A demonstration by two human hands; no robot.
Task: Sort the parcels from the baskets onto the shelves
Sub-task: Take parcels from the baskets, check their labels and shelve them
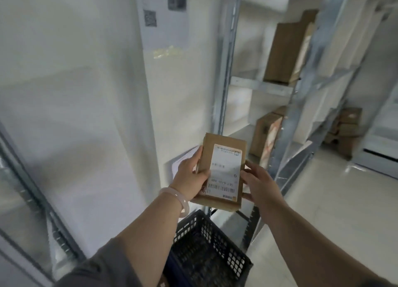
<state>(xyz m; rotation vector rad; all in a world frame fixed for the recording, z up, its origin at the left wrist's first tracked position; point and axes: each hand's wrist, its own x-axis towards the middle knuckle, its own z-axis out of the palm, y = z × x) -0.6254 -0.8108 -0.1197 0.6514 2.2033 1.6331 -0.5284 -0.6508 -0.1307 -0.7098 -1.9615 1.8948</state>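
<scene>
A small brown cardboard parcel with a white shipping label is held up in front of me by both hands. My left hand grips its left edge, and a pale bangle sits on that wrist. My right hand holds its right edge and lower corner. Below my arms stands a dark plastic mesh basket on the floor. The metal shelf unit rises just behind and to the right of the parcel.
Brown boxes stand on the shelves: one on an upper shelf, one lower down. More cartons sit on the floor far right. A white wall with a pinned paper sheet fills the left. Pale floor lies to the right.
</scene>
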